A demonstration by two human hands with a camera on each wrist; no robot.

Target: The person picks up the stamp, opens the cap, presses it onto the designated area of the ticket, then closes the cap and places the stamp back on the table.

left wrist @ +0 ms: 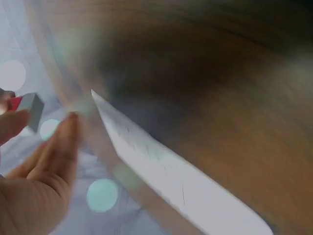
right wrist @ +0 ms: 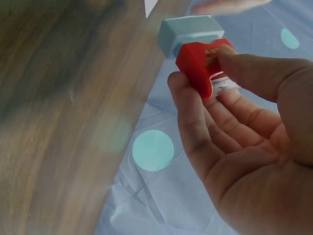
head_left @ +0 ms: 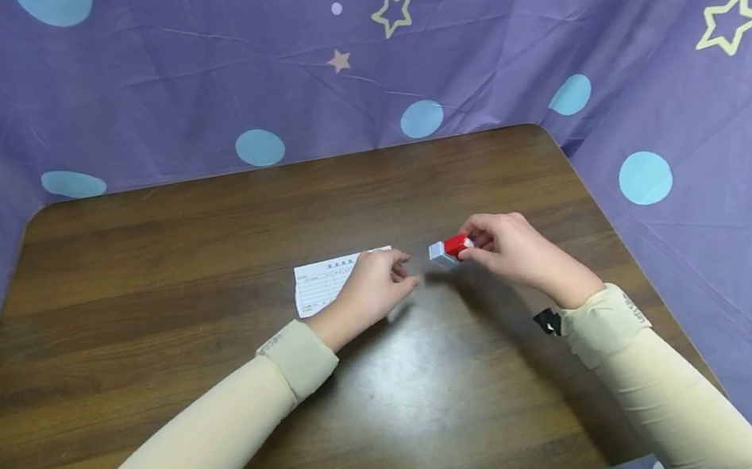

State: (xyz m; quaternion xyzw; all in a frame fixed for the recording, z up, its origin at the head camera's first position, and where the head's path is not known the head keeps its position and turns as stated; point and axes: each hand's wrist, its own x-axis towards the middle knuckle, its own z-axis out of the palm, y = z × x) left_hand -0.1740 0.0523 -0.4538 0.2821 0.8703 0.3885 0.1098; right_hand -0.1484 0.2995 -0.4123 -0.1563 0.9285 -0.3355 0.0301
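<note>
My right hand [head_left: 511, 251] pinches a red stamp [head_left: 455, 245] between thumb and fingers, above the table. A pale grey-blue cap [right wrist: 190, 32] covers the end of the stamp that faces left. Small gold print shows on the red body in the right wrist view. To the left of the stamp and apart from it, my left hand [head_left: 371, 287] is held with loosely bent fingers and nothing between them. Behind that hand lies a white printed form pad [head_left: 314, 287], its right part partly hidden by the hand.
The brown wooden table [head_left: 168, 247] has rounded far corners. A purple cloth [head_left: 181, 77] with blue dots and stars hangs along its back and sides. Beside the right cuff a small black piece [head_left: 547, 321] shows.
</note>
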